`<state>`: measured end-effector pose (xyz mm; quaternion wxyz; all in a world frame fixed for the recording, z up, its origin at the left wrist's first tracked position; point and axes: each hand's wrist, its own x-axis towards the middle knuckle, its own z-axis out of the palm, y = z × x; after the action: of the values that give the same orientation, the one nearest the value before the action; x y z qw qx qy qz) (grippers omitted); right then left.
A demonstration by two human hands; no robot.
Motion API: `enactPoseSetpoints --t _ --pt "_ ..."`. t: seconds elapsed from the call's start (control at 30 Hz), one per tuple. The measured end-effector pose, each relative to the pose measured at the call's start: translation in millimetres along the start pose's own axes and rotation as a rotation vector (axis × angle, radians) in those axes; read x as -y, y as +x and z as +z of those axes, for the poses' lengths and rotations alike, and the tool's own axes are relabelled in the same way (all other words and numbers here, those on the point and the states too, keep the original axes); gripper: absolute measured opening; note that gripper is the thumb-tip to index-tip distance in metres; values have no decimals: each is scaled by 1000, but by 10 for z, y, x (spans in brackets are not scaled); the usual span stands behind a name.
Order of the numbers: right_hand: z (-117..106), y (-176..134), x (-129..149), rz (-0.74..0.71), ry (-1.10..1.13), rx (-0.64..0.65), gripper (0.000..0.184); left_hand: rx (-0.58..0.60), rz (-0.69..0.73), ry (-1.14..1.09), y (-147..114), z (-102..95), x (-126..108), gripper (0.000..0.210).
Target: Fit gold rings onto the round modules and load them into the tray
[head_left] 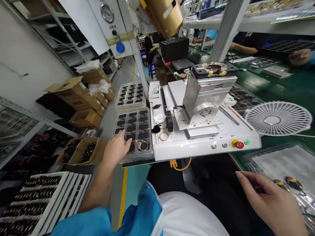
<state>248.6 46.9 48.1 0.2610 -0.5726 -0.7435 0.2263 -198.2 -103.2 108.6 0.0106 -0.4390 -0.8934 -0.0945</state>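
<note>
My left hand (118,146) reaches over a clear plastic tray (151,152) divided into compartments, its thumb and forefinger apart at the near rows. Black square pieces (133,120) fill many of the compartments. A round watch case with a gold-coloured rim (143,145) lies in the near right one, and another dark round case (132,147) sits beside my thumb. At the lower right, my right hand (273,200) hovers with curled fingers, thumb and forefinger tips close together. Nothing shows between them. Round gold-rimmed pieces (294,182) lie on a plastic-covered tray just beyond it.
Ahead stands a white machine base (187,149) with a metal fixture (209,98) and a red stop button (238,144). A gold-coloured cylinder (167,19) hangs above. A white fan grille (256,111) is at right; cardboard boxes (86,118) and stacked white trays (64,183) are at left.
</note>
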Motion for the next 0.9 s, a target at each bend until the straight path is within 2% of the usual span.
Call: enactPoseSetpoints --t 0.07,0.13,0.23,0.3,0.37,0.47,0.57,0.7,0.77,0.9 --pt "50 24 6 -38 16 44 29 71 -74 68 34 -19 199 52" --pt "63 26 3 -33 31 69 30 61 -83 21 44 3 338 43" --pt "11 41 22 2 41 64 30 -78 -136 -208 35 24 425 39" --pt "-80 101 77 -2 47 58 29 -161 -139 -447 23 0 380 39" --pt "-210 228 201 -53 49 41 26 -228 -65 -663 16 -41 241 37" --pt "-434 553 561 -229 43 -84 23 -253 137 -821 40 -93 -102 29" --pt "-619 1035 1093 -445 92 -222 18 -230 322 -865 112 -130 -479 24" --pt "-725 1839 1781 -773 98 -266 10 -252 506 -811 251 -202 -845 18" --pt "-731 2206 2029 -841 60 -164 13 -243 543 -816 325 -237 -946 17" --pt "-743 2630 2305 -782 -12 168 18 -260 591 -934 462 -296 -1072 18"
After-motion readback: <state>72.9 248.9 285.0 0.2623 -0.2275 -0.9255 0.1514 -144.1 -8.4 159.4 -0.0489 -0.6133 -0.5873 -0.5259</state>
